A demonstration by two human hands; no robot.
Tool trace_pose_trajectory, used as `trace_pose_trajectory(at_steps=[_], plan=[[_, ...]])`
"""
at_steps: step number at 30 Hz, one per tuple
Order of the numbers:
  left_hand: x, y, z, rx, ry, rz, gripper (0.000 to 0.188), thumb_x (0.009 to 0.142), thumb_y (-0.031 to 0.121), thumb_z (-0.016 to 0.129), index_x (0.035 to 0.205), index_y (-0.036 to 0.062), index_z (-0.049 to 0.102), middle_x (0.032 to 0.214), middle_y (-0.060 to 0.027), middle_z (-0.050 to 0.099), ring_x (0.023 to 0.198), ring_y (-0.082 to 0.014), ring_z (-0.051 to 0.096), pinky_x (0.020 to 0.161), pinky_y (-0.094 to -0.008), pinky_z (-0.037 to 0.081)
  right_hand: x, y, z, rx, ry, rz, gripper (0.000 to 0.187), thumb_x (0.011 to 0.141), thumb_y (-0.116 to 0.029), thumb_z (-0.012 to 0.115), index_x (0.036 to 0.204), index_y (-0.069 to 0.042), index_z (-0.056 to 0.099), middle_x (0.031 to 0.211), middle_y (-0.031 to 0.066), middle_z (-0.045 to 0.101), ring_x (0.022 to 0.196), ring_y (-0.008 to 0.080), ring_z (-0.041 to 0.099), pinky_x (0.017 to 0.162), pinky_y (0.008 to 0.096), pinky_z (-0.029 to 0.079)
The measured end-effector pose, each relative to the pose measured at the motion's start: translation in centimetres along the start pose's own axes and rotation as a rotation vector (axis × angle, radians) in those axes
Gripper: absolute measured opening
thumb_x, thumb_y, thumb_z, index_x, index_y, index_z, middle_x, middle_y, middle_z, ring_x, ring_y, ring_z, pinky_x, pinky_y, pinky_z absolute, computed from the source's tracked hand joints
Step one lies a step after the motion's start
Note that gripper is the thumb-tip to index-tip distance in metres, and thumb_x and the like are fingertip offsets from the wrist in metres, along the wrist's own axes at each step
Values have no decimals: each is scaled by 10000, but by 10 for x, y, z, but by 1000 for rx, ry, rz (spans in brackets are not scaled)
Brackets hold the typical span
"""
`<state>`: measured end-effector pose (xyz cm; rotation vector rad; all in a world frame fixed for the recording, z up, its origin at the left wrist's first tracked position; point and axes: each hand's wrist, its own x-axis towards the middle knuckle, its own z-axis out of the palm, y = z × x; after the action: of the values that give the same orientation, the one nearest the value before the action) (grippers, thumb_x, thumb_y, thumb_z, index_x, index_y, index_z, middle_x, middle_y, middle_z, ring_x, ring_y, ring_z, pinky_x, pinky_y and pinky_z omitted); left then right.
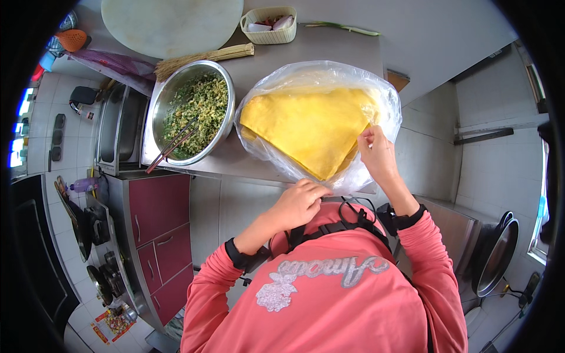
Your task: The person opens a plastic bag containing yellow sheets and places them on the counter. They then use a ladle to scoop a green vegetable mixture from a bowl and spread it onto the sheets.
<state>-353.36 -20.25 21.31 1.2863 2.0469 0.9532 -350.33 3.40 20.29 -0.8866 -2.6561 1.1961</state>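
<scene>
A folded stack of thin yellow sheets [306, 120] lies in an opened clear plastic bag [276, 82] on the metal counter. My right hand [379, 157] is closed in a pinch at the stack's right edge, thumb and fingertips together on a yellow sheet. At the counter's front edge, my left hand [299, 203] has its fingers curled, their tips at the bag's near rim. To the left of the bag stands a steel bowl [228, 117] of chopped greens with yellowish bits [197, 112]. A pair of chopsticks [170, 150] rests in it, sticking out over the near rim.
Behind the bowl lie a straw whisk brush [206, 59] and a round pale board [170, 23]. A cream basket [269, 36] with pinkish and white pieces stands at the back, beside a green onion stalk [344, 27]. Left are a sink [112, 126] and red cabinets [159, 212].
</scene>
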Motion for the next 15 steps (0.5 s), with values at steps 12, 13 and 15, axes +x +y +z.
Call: trace_pose_trajectory(at_steps=[12, 13, 15], plan=[[-14, -26, -32, -940, 317, -730, 258, 953, 187, 490, 1180, 64, 511, 1106, -129, 655, 975, -197, 628, 726, -291, 498, 1, -27, 8, 935, -161, 505, 236, 836, -156, 654, 909, 34, 534, 716, 92, 614, 587, 173, 635, 483, 282, 512], [-13, -28, -36, -1039, 347, -717, 285, 957, 211, 491, 1200, 64, 488, 1106, -137, 652, 962, -198, 630, 710, -291, 506, 5, -30, 7, 1158, -206, 569, 223, 829, -150, 655, 903, 23, 534, 714, 83, 602, 606, 178, 631, 504, 290, 522], [-11, -31, -43, -1249, 400, -628, 344, 963, 260, 494, 1241, 62, 443, 1107, -153, 647, 936, -201, 636, 678, -292, 523, 14, -34, 6, 1257, -352, 727, 210, 825, -155, 657, 898, -10, 522, 700, 83, 553, 614, 196, 598, 548, 312, 534]])
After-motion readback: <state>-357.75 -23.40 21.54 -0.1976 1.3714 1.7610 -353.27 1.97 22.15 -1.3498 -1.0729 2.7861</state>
